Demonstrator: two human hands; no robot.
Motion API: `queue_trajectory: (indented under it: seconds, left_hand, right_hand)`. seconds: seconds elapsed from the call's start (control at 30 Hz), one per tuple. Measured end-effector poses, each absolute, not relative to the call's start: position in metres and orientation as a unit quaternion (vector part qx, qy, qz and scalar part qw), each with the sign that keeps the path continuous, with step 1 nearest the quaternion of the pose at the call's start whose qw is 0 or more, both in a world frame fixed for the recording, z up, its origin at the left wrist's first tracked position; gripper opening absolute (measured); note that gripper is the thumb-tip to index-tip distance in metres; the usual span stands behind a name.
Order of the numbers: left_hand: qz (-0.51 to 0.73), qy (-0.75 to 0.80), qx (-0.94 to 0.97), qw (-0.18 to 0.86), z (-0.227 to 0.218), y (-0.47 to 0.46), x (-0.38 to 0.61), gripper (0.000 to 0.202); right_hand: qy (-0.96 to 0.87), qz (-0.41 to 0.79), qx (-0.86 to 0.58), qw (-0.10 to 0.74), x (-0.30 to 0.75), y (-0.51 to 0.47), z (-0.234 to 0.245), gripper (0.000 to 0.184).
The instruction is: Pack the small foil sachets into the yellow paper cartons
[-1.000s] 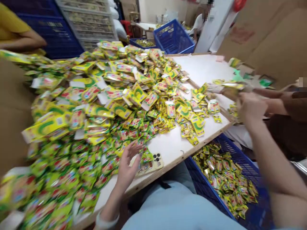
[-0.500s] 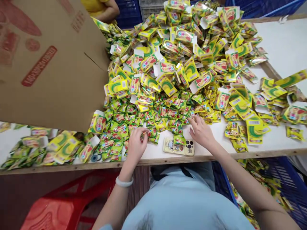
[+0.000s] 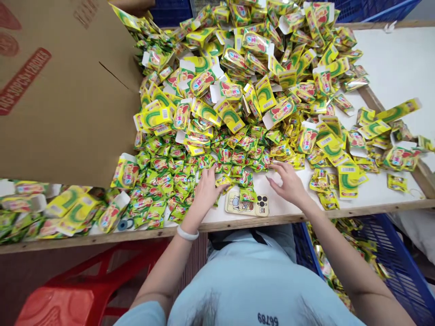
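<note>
Small green-and-yellow candy packets (image 3: 163,181) lie heaped along the front of the white table. My left hand (image 3: 207,192) rests palm down at the heap's near edge, its fingers reaching over some packets and its thumb apart. To the right, my right hand (image 3: 287,181) hovers at the edge of the packets, thumb and fingers spread, with nothing seen in it. Between the hands lies a phone in a pale yellow case (image 3: 233,202), and one green packet (image 3: 248,195) sits on top of it. Behind the loose packets rises a pile of small yellow cardboard boxes (image 3: 231,115).
A large brown carton (image 3: 78,136) stands at the left. Loose yellow boxes (image 3: 348,181) lie at the right, near a wooden strip (image 3: 424,176). Below the table are a blue crate (image 3: 401,258) with packets and a red plastic stool (image 3: 61,303). The table's wooden edge (image 3: 244,222) runs in front.
My left hand has moved right and forward, its fingers opening from a curl over the packets. My right hand stays near the same spot. The whole view has shifted slightly.
</note>
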State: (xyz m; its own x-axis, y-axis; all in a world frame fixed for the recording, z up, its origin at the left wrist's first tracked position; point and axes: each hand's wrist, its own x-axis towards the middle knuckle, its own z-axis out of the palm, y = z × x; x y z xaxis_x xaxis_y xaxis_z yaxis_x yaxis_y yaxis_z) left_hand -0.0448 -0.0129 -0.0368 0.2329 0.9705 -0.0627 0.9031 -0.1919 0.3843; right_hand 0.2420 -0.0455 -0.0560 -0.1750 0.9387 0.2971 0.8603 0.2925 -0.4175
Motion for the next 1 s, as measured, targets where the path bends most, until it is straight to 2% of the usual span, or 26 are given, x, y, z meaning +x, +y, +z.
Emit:
queue_trajectory:
  seconds: [0.07,0.13,0.23,0.3,0.4,0.47,0.5,0.63,0.77,0.83,0.9,1.0]
  left_hand:
    - [0.086,0.621,0.756,0.189,-0.037,-0.019,-0.041,0.070]
    - [0.091,0.621,0.749,0.213,-0.036,-0.024,-0.038,0.067]
    - [0.145,0.617,0.735,0.243,-0.035,-0.025,-0.037,0.037]
    - [0.206,0.618,0.712,0.262,-0.034,-0.022,-0.038,0.014]
    - [0.309,0.576,0.628,0.422,-0.031,-0.019,-0.029,0.030]
    - [0.346,0.516,0.568,0.540,-0.028,-0.021,-0.016,0.036]
    - [0.358,0.496,0.552,0.566,-0.026,-0.023,-0.010,0.039]
    - [0.418,0.491,0.536,0.545,-0.018,-0.038,0.008,0.046]
    - [0.420,0.469,0.552,0.547,-0.016,-0.046,0.009,0.042]
    - [0.426,0.479,0.563,0.521,-0.018,-0.048,0.008,0.040]
    - [0.421,0.489,0.585,0.491,-0.019,-0.052,0.008,0.037]
    - [0.372,0.495,0.642,0.452,-0.021,-0.061,0.012,0.035]
  right_hand:
    - [-0.788,0.035,-0.577,0.212,0.235,-0.036,-0.061,0.031]
    - [-0.794,0.042,-0.565,0.221,0.228,-0.026,-0.064,0.025]
    - [-0.735,0.133,-0.567,0.347,0.224,-0.021,-0.059,0.020]
    - [-0.628,0.266,-0.574,0.452,0.223,-0.027,-0.049,0.023]
    - [-0.445,0.494,-0.533,0.524,0.214,-0.044,-0.031,0.033]
    - [-0.381,0.574,-0.496,0.528,0.201,-0.053,-0.019,0.036]
    - [-0.369,0.592,-0.487,0.526,0.194,-0.056,-0.014,0.036]
    - [-0.391,0.581,-0.501,0.508,0.169,-0.058,-0.005,0.039]
    - [-0.453,0.483,-0.542,0.517,0.165,-0.056,-0.010,0.036]
    - [-0.456,0.460,-0.546,0.531,0.169,-0.058,-0.013,0.041]
    - [-0.454,0.513,-0.514,0.516,0.173,-0.060,-0.017,0.053]
    - [-0.464,0.627,-0.446,0.440,0.175,-0.065,-0.023,0.047]
